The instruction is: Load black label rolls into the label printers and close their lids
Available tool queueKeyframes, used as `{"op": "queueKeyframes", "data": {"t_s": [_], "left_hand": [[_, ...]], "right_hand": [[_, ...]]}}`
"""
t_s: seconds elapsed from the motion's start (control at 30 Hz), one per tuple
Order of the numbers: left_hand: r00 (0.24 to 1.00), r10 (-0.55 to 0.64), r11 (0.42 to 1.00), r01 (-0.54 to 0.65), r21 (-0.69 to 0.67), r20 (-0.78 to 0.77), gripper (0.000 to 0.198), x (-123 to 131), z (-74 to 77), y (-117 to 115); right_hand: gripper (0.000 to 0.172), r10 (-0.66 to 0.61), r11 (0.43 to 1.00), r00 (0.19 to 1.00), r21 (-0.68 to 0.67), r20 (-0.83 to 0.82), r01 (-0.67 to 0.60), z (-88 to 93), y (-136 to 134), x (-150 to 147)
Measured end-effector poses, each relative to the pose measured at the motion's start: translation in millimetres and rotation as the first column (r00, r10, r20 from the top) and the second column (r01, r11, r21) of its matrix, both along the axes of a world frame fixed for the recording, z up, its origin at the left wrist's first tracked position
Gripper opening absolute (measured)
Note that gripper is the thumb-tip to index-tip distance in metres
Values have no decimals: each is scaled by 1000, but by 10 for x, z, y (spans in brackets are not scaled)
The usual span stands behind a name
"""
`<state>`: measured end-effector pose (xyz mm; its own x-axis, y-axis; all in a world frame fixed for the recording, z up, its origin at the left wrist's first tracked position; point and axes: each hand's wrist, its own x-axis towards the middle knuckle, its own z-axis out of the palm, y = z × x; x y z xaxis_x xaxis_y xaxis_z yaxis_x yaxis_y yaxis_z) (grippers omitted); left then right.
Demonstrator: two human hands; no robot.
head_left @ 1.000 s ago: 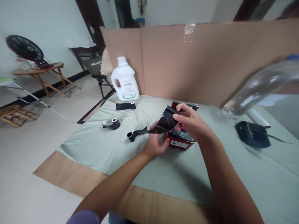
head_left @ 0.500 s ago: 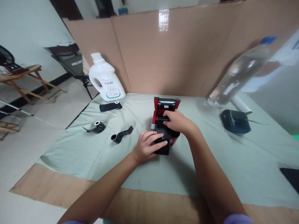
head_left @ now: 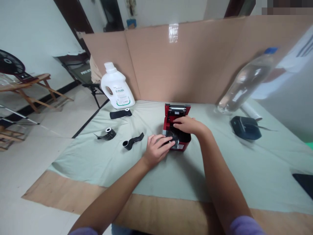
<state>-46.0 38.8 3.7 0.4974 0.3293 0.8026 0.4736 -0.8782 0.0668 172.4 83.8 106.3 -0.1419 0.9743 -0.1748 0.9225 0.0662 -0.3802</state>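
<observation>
A small red and black device (head_left: 181,145) stands on the green cloth, its lid (head_left: 177,110) raised at the back. My left hand (head_left: 157,150) lies at its front left, fingers spread over a dark, shiny, rounded piece (head_left: 171,139) at the opening. From the right, my right hand (head_left: 187,125) reaches over the device, fingertips inside the opening below the lid. Its fingers are bent, and what they hold, if anything, is hidden. Left of the device, three black rolls with pale cores (head_left: 126,145) (head_left: 109,132) (head_left: 120,113) lie partly unrolled.
A white jug (head_left: 117,88) stands at the back left, before a cardboard wall (head_left: 171,65). At the right are a leaning clear bottle (head_left: 246,83), a dark device (head_left: 245,127) and a pale tube (head_left: 251,111). A dark flat thing (head_left: 304,184) lies at the right edge.
The black piece under my left hand has gone from in front of the red device back into its opening, and the device's front now shows. The camera view has shifted slightly.
</observation>
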Motion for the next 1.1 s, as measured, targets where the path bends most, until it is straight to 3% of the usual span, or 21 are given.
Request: {"op": "queueKeyframes", "data": {"t_s": [0.13,0.2,0.27,0.4,0.67,0.87,1.1], "left_hand": [[999,30,999,-30,19,25,30,85,-3,-64],[999,44,999,-44,27,20,30,121,-24,-96],[999,39,998,-40,39,14,31,138,-44,-114],[1000,6,998,-6,55,11,33,129,-57,-110],[1000,-12,995,10,96,24,30,157,-81,-95],[992,-119,993,119,9,27,33,151,-59,-99],[973,-203,978,195,80,109,28,206,39,-158]], "right_hand": [[36,19,999,965,-38,-263,-30,206,-139,393],[37,-84,994,932,33,-352,102,242,-172,528],[42,-185,955,874,126,-450,267,219,-153,567],[56,-186,892,747,209,-639,401,81,-6,443],[29,-127,847,774,338,-620,410,-86,52,329],[31,-158,867,778,291,-608,404,-135,-9,339],[30,-174,847,761,300,-625,440,-144,38,318]]}}
